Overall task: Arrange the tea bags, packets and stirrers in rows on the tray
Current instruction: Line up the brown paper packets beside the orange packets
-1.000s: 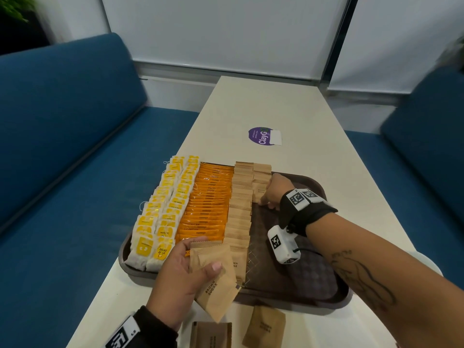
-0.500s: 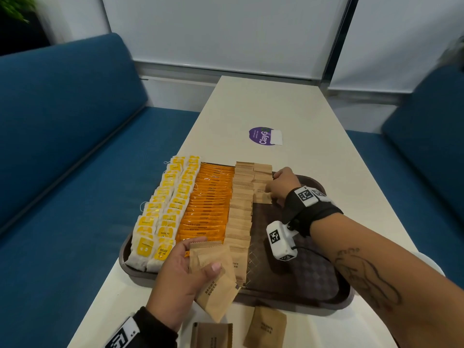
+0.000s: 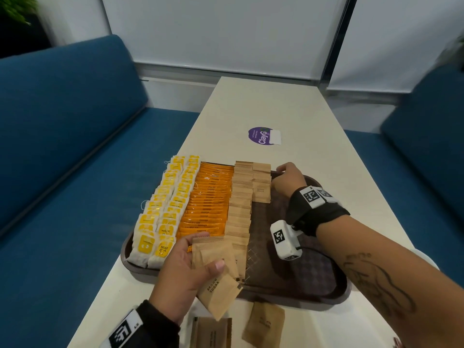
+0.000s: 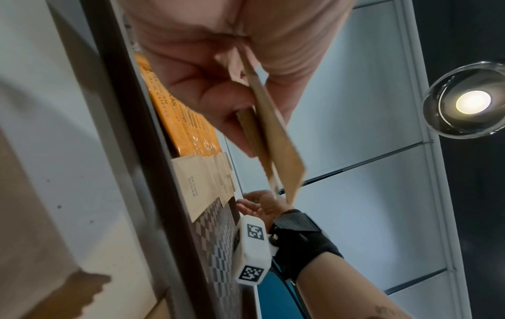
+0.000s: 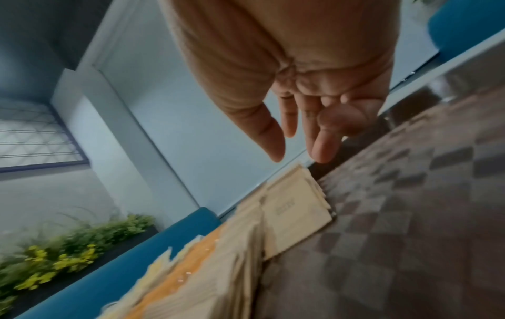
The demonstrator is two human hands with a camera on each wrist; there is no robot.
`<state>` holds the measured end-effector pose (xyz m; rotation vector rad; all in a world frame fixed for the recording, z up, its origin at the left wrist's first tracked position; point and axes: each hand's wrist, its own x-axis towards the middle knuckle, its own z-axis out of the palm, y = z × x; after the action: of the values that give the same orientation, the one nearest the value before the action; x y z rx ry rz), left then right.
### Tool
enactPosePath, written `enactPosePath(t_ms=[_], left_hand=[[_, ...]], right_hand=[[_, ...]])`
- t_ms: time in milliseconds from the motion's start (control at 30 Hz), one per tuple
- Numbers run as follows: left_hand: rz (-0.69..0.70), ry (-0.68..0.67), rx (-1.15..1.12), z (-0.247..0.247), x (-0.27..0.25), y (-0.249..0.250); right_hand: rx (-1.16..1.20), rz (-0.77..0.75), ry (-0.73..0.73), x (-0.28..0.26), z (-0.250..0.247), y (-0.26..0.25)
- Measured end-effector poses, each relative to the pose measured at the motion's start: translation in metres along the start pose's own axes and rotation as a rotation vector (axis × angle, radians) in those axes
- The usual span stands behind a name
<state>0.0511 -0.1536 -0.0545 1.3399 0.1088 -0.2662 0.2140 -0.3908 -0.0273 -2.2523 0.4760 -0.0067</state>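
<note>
Left hand (image 3: 187, 268): your grip pinches spare brown sugar packets (image 3: 217, 277) over tray (image 3: 296, 293) | right hand (image 3: 288, 178): fingers loose, empty, beside short far row (image 3: 261, 183) | risk: a nudge could skew it.

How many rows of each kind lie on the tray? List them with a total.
Yellow tea bags: 2 rows
Orange coffee packets: 1 row
Brown sugar packets: 2 rows, one short
Total: 5 rows on the tray

I see a white table (image 3: 296, 114) with a purple ClayGo sticker (image 3: 262, 136), blue benches (image 3: 62, 151) either side, and a lit ceiling lamp (image 4: 471, 101).
</note>
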Motion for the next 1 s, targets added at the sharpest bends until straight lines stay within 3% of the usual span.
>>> enactPosePath(t_ms=[67, 233, 367, 433, 800, 1000], left_hand=[[0.009, 0.005, 0.004, 0.002, 0.000, 0.002], [0.032, -0.013, 0.016, 0.009, -0.004, 0.008], [0.054, -0.024, 0.017, 0.014, -0.008, 0.011], [0.060, -0.032, 0.028, 0.015, -0.008, 0.010], [0.085, 0.028, 0.055, 0.007, -0.012, 0.008], [0.058, -0.006, 0.032, 0.005, -0.013, 0.008]], right_hand=[[0.015, -0.075, -0.070, -0.016, -0.006, -0.006], [-0.139, -0.302, -0.426, -0.089, -0.019, -0.023], [0.089, -0.185, -0.747, -0.141, -0.023, -0.027], [0.104, -0.166, -0.799, -0.152, -0.020, -0.023], [0.223, -0.098, -0.643, -0.154, -0.017, -0.015], [0.098, -0.043, -0.196, -0.085, -0.029, -0.013]])
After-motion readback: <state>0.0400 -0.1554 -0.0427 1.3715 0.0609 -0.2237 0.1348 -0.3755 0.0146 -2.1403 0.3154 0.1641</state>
